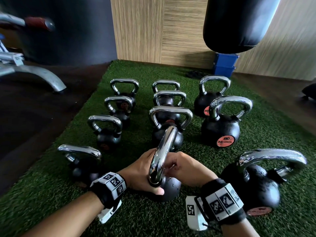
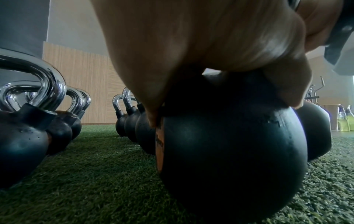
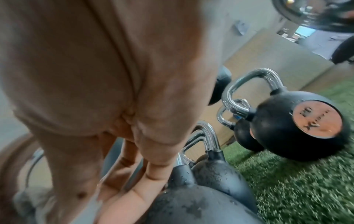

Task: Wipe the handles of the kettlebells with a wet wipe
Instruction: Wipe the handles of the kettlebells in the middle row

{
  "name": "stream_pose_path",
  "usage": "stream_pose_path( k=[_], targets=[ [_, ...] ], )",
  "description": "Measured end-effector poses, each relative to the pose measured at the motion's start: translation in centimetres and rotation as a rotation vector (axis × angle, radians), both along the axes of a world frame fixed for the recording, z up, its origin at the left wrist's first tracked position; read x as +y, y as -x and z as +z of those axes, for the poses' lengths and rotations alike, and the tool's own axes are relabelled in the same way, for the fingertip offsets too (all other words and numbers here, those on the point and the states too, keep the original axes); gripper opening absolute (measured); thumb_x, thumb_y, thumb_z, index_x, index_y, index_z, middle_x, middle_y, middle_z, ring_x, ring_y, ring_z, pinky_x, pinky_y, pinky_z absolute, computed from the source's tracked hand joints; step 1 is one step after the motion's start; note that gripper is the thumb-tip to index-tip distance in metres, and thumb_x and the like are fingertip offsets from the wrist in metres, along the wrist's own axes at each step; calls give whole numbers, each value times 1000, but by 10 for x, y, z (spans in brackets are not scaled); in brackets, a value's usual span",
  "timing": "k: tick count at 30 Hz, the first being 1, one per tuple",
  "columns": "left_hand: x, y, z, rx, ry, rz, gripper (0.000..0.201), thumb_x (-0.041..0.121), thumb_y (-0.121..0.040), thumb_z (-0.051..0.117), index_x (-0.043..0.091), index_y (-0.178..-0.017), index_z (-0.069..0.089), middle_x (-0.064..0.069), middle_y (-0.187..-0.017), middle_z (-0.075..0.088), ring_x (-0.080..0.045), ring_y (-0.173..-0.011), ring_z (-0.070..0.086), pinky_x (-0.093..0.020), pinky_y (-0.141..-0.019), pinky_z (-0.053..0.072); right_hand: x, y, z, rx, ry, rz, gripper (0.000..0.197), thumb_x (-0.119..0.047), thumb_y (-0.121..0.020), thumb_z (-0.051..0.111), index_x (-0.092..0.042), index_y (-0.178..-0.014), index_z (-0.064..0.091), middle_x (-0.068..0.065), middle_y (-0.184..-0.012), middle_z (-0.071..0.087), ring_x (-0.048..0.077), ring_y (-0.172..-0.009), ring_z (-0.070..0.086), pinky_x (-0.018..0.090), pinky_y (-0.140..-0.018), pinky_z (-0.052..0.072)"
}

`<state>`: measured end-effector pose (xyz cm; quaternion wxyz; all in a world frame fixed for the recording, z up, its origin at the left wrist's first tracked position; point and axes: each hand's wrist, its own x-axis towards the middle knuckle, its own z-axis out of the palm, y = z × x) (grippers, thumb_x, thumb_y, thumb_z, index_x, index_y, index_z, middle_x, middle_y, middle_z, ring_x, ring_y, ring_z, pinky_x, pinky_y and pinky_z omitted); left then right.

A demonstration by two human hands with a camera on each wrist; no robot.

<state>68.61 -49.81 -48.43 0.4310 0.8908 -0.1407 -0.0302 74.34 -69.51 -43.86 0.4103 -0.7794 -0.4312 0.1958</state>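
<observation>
Steadying the near kettlebell (image 1: 168, 187) on the grass mat (image 1: 51, 185), your left hand (image 1: 142, 171) grips its heavy ball; right hand (image 1: 186, 168) curls at the slippery chrome handle (image 1: 161, 154), wipe unseen.

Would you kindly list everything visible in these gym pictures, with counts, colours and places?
Black round kettlebells with chrome handles: eleven, black and silver, in rows on the turf.
Green artificial turf mat: one, green, floor.
Black hanging punching bag: one, black, upper right.
Blue plastic boxes: apparently two, blue, stacked by the wall.
Grey metal machine frame: one, grey, left.
Left hand: one, holds the nearest kettlebell at its top.
Right hand: one, fingers curled at its handle; wipe not clearly visible.
</observation>
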Motion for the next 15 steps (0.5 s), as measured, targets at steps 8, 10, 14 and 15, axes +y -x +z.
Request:
stream_pose_path(
  k=[8, 10, 14, 15],
  targets=[
    [2, -4, -5, 32, 12, -12, 120, 21, -58, 101, 17, -155, 30, -6, -154, 42, -21, -146, 42, -46, -119, 39, 0, 0, -9, 340, -243, 14, 17, 0, -90, 68, -8, -103, 76, 12, -98, 77, 17, -90, 70, 27, -81, 55],
    [3, -5, -6, 11, 12, -21, 120, 21, -57, 101, 18, -154, 31, -6, -154, 42, -21, -146, 42, -45, -119, 39, 1, 1, -16, 488, -396, 2, 21, 3, -89, 68, 11, -108, 67, 26, -98, 71, 26, -87, 67, 30, -79, 55],
    [3, -4, -4, -46, -5, -31, 116, 31, -56, 99, 49, -143, 26, 5, -146, 45, -2, -141, 42, -36, -120, 38, 8, 6, -27, 784, -667, -22, 39, 5, -86, 64, 26, -116, 50, 28, -105, 63, 31, -87, 63, 35, -82, 54],
    [2, -3, -4, -44, -18, -35, 108, 35, -56, 98, 53, -138, 29, 10, -139, 48, 5, -135, 45, -33, -119, 38, 10, 7, -28, 830, -699, -16, 42, 6, -86, 64, 27, -118, 48, 29, -107, 63, 33, -89, 64, 37, -84, 54]
  ],
)
